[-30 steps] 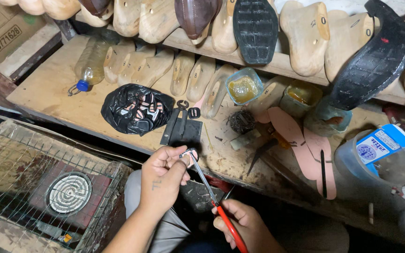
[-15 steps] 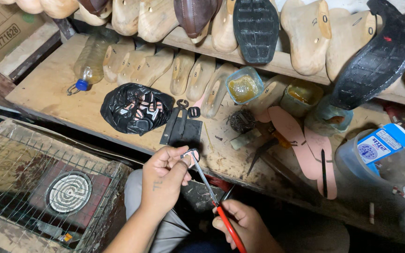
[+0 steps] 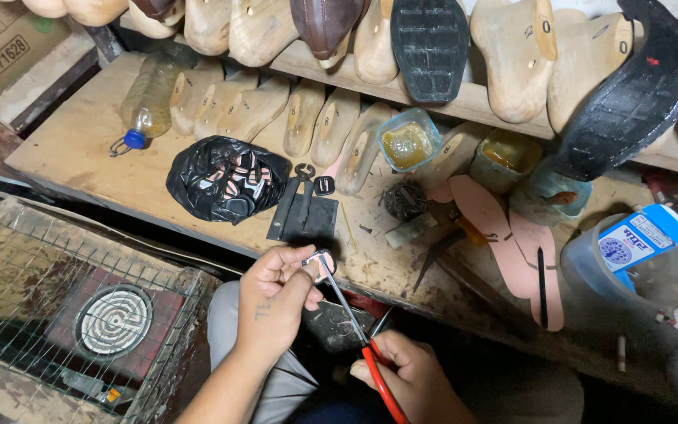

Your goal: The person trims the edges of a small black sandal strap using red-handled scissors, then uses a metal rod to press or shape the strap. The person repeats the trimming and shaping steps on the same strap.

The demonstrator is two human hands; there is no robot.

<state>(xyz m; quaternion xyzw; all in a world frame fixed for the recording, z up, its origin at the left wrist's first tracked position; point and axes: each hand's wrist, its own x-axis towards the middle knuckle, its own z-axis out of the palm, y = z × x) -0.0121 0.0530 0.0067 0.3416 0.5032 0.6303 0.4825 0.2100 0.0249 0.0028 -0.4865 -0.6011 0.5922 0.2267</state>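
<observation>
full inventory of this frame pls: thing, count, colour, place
small buckle piece: 1, silvery and pale, pinched in left-hand fingers
pliers: 1, red handles, tip at the buckle piece
black bag: 1, open, small buckles inside, bench centre-left
plastic bottle: 1, clear, blue cap, lying on bench left
wooden shoe lasts: many, tan, along shelf and bench back
black soles: 2, on shelf, centre and right
glue tubs: at least 2, yellowish contents, bench centre
pink insoles: 2, bench right
blue-and-white box: 1, far right
wire cage with coil heater: 1, lower left
left hand: 1, holds buckle piece
right hand: 1, grips pliers
</observation>
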